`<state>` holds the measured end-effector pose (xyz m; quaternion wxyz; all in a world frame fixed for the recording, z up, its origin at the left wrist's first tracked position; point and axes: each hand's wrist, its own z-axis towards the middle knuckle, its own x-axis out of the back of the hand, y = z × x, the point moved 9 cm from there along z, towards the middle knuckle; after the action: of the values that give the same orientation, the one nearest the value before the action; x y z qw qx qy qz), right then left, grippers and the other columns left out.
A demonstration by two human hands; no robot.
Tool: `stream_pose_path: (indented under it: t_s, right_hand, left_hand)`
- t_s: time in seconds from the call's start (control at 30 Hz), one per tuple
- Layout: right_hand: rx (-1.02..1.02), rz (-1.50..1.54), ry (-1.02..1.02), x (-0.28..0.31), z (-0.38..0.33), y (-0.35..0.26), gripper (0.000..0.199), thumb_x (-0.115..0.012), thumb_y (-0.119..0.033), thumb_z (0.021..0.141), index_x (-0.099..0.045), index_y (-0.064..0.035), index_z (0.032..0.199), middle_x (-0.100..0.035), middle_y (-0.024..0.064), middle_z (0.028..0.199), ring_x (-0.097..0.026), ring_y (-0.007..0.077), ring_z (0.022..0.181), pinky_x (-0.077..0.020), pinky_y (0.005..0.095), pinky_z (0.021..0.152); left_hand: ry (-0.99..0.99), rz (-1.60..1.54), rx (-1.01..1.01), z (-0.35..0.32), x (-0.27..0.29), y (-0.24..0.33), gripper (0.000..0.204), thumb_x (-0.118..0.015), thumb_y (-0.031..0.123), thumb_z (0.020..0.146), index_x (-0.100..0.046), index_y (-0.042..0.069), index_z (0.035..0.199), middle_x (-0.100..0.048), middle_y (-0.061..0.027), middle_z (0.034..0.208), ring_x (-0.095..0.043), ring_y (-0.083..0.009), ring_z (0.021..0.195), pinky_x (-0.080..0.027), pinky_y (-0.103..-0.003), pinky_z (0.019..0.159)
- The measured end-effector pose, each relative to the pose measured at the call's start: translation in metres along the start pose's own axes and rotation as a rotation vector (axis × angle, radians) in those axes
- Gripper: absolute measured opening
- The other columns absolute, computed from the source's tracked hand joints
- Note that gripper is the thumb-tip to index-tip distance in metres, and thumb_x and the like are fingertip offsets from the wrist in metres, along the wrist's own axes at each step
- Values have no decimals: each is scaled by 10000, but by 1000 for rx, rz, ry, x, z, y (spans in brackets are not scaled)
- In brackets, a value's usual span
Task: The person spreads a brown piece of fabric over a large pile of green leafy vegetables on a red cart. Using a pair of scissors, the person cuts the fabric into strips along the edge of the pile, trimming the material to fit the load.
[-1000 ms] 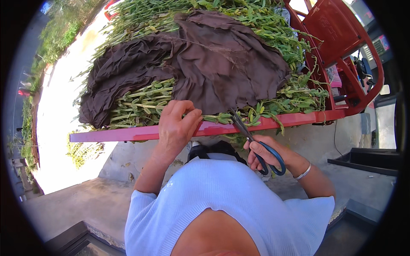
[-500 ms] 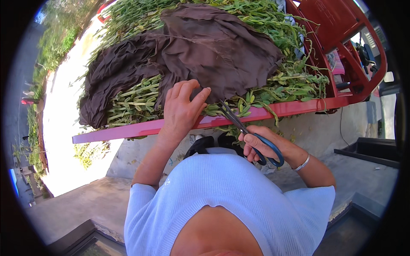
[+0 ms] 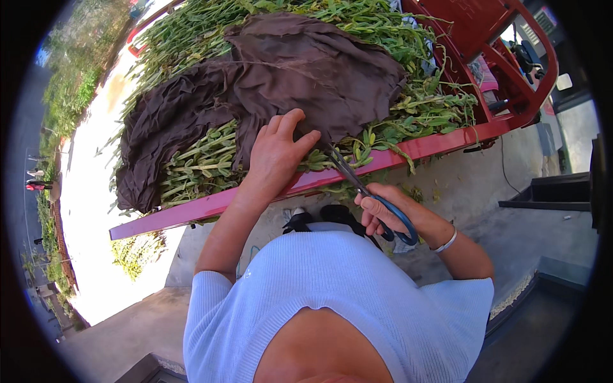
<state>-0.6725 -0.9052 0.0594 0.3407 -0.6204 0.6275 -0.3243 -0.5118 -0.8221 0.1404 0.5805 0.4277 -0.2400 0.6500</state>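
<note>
Left hand (image 3: pixel 276 153) spread flat, pinning brown cloth (image 3: pixel 300 76); right hand (image 3: pixel 378 214) gripping scissors (image 3: pixel 370 198). Best keeping blades clear of fingertips.

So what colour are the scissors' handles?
Blue. The scissors sit in the right hand, clearest in the head view.
</note>
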Motion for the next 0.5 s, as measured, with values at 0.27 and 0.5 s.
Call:
stream_pose_path:
  t_s: [0.27, 0.5]
  right_hand:
    - [34, 13, 18, -16, -4, -3, 522, -524, -486, 935, -482, 2, 1114, -606, 75, 781, -632, 127, 661, -498, 232, 556]
    - [143, 84, 40, -21, -17, -20, 494, -560, -490, 915, -505, -11, 1026, -580, 52, 750, -611, 107, 621, -492, 227, 520]
  left_hand:
    - [111, -259, -27, -2, 3, -17, 222, -731, -28, 610, -619, 35, 791, -576, -81, 872, -598, -254, 758, -498, -342, 631]
    - [261, -330, -75, -5, 22, -15, 195, -716, -73, 640, -614, 16, 780, -571, -81, 816, -590, -223, 682, -480, -299, 571]
